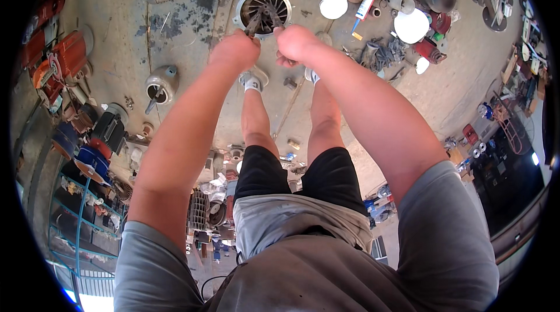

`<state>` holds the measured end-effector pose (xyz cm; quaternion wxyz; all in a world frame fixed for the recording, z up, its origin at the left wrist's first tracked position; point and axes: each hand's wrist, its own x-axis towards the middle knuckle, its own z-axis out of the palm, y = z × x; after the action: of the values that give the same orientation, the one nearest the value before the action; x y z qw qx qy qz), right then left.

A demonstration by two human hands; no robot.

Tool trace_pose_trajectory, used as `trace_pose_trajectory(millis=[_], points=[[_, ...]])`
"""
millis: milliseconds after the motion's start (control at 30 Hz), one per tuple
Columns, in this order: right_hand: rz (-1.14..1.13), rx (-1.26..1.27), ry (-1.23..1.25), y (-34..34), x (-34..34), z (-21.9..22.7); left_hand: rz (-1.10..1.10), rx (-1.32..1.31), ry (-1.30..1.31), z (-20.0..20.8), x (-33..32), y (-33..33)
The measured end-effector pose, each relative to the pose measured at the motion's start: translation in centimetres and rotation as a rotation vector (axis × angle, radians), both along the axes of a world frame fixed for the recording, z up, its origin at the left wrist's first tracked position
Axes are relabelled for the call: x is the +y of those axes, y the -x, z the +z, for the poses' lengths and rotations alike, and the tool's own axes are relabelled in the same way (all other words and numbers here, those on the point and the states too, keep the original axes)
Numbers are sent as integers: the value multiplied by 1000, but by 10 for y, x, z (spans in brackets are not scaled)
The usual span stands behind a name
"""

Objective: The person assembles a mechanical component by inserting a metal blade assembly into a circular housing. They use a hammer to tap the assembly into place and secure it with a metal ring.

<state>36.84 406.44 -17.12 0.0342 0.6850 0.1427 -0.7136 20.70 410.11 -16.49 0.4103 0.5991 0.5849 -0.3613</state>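
Both hands reach down at full stretch to a round motor housing on the workshop floor.

Left hand (235, 49) is closed in a fist around a dark metal tool handle (255, 22) whose far end enters the housing; right hand (296, 42) is also clenched, gripping a second dark handle (273, 17) just beside the first. Arms are extended straight from the grey sleeves, forearms nearly parallel, knuckles up and the hands near each other. The round motor housing (263, 9), pale metal with dark windings inside, lies on the stained concrete floor (186, 14) just beyond the person's feet. A sealant tube (366, 2) and white lids (334, 0) lie to the right, and a small grey casing (161, 84) lies to the left.
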Motion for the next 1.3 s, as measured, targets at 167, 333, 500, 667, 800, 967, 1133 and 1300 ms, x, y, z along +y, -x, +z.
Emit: trace_pose_trajectory(millis=[167, 333, 500, 667, 800, 967, 1133, 1300], points=[[47, -18, -2, 7, -4, -15, 37, 17, -7, -2, -2, -1], [112, -39, -22, 7, 5, -9, 3, 81, -5, 2, -2, -7], [233, -75, -51, 6, 16, -3, -37, 111, -3, 3, 4, -13], [335, -39, -47, 3, 26, -9, -5, 136, 16, -1, 12, -18], [304, -85, 93, 20, 55, 8, -9, 151, 41, -3, 17, -22], [33, -42, 212, 30, 63, 3, -22, 142, 144, 18, 37, -36], [-39, -40, 164, 30, 54, -4, -17, 127, 114, 22, 37, -38], [380, -90, -289, 10, -24, -8, 37, -20, -42, 7, -13, -12]])
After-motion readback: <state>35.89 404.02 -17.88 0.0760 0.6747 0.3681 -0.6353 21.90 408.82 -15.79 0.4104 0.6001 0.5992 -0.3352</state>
